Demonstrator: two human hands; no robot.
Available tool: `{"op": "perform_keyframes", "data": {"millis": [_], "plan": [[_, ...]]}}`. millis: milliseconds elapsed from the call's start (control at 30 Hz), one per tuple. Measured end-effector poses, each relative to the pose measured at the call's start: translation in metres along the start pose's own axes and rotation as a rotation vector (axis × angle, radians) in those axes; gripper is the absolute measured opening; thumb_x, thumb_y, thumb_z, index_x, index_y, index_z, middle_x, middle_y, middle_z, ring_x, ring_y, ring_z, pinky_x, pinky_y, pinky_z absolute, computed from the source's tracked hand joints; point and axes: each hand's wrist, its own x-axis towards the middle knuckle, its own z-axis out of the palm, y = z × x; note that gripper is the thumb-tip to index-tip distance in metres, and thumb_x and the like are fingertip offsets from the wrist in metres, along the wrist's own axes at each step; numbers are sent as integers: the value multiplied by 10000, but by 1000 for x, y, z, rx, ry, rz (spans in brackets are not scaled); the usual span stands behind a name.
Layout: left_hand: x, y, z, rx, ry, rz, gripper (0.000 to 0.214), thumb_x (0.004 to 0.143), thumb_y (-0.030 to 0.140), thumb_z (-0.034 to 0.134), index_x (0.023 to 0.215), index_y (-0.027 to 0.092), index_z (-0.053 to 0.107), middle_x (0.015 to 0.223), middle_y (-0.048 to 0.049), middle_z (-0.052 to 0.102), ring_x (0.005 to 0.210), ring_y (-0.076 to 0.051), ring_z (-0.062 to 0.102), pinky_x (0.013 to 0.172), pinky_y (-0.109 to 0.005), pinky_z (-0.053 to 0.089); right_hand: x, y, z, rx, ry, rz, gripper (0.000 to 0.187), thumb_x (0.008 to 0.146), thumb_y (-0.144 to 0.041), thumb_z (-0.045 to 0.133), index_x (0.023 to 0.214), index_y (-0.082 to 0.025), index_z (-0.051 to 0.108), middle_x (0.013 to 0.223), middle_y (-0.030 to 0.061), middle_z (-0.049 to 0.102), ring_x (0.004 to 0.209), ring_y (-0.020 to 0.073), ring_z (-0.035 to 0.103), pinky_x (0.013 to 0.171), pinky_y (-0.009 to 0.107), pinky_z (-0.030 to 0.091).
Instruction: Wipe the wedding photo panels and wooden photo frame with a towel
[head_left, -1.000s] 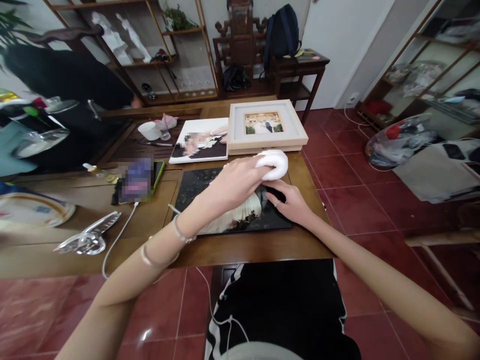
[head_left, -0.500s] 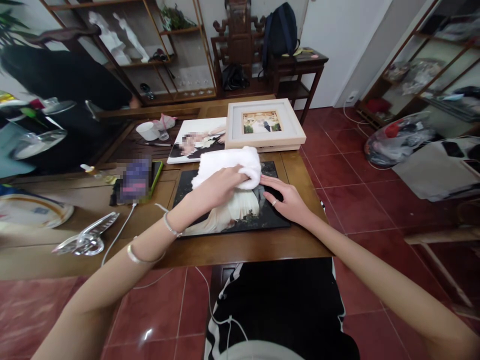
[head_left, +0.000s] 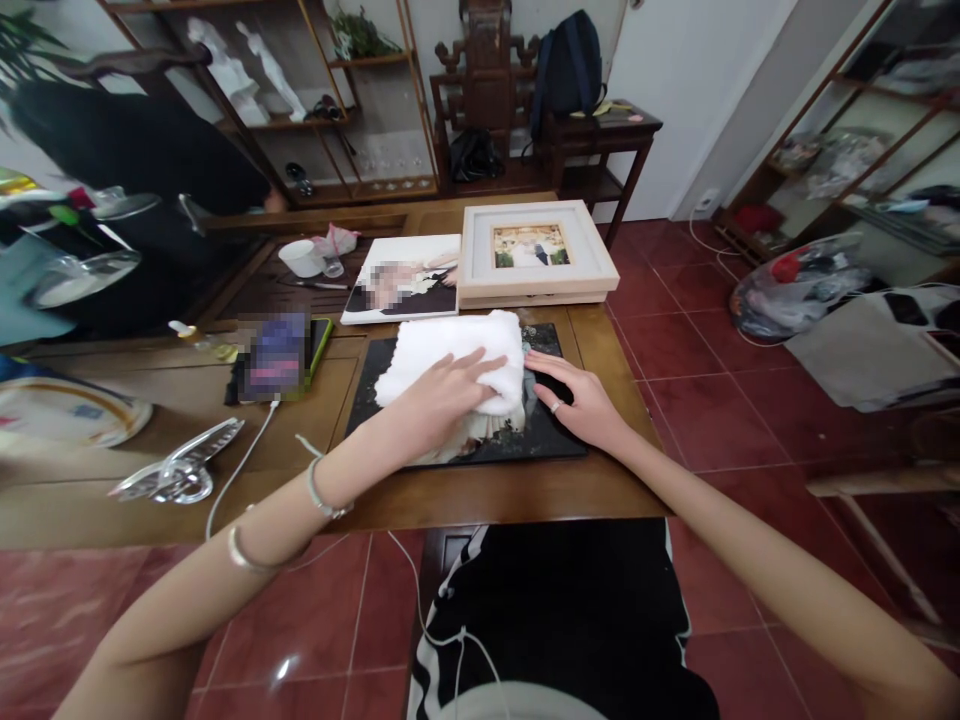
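Observation:
A folded white towel [head_left: 427,350] lies flat over a dark photo panel [head_left: 551,440] on the wooden table. My left hand [head_left: 446,400] rests on the towel with its fingers spread, pressing on its near right part. Beyond the towel's right edge, my right hand [head_left: 577,400] touches the panel, fingers stretched out and thumb apart. It wears a ring. Part of a pale dress in the panel's picture shows below the towel; the towel and my left hand hide most of the rest.
Behind the panel stand a white-edged photo print [head_left: 405,280] and a light wooden picture frame [head_left: 600,270]. To the left lie a phone [head_left: 274,355] with its cable and a clear hair claw clip [head_left: 180,465]. A white cup [head_left: 300,258] stands further back.
The towel's folded-over right side now lies flat, and the towel covers more of the dress. My left hand has gone from closed on the fold to spread. My right hand stays on the panel.

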Motion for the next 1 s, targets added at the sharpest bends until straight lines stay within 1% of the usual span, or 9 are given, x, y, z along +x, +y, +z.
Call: {"op": "perform_keyframes", "data": {"millis": [133,233,333,433,567,733,833,900,1000], "plan": [[19,-12,9,28,27,-50,579,731,-120,404,1170,173,643,1579,-96,321,1458,-336,270,1113,-582,353,-1,0,0,3,-2,-3,362,905,-225,541,1248,-251,653,1321,67,649,1282,214,569,1129,441,421],[22,-5,7,84,-19,-74,569,748,-126,416,1173,170,653,1589,-114,289,1463,-372,231,1096,-631,349,-1,0,0,1,-1,1,376,900,-224,542,1262,-244,646,1326,69,646,1280,217,570,1131,435,419],[14,18,3,145,-55,-92,505,761,-92,507,1171,157,664,1579,-152,298,1439,-430,254,1060,-650,386,-1,0,0,-1,5,14,405,890,-215,548,1287,-219,629,1350,89,625,1284,227,567,1131,439,418],[-1,47,8,191,11,-87,380,809,3,589,1126,181,699,1558,-151,347,1412,-444,310,1044,-636,419,-1,0,1,5,12,28,434,878,-211,560,1308,-221,612,1373,81,608,1292,233,560,1135,442,414],[-27,84,29,214,157,-52,104,851,172,658,839,192,759,1514,-118,432,1348,-468,411,985,-645,464,-1,-1,1,3,15,31,436,882,-205,547,1314,-198,603,1388,88,594,1302,224,549,1141,421,408],[-62,111,47,166,282,15,74,791,217,728,723,191,743,1555,-68,377,1405,-429,340,1142,-620,282,-1,1,0,4,-2,1,416,897,-217,525,1305,-195,605,1384,100,596,1308,224,543,1135,437,410],[-70,106,44,102,261,71,127,792,205,726,666,189,720,1569,-41,353,1434,-406,296,1197,-591,168,-1,2,0,0,-8,-2,411,898,-225,522,1299,-210,608,1384,98,597,1306,228,545,1128,452,413],[-67,94,37,40,209,98,121,797,183,719,677,196,722,1570,-34,350,1438,-398,294,1190,-587,205,0,2,1,-2,-11,-4,414,896,-218,516,1299,-215,609,1382,95,598,1307,229,544,1128,456,413],[-54,68,23,-35,74,85,164,797,91,668,863,216,752,1587,-47,308,1450,-387,265,1145,-593,311,0,1,1,-4,-5,8,418,891,-208,522,1299,-220,611,1377,87,604,1306,230,545,1135,451,407]]}}
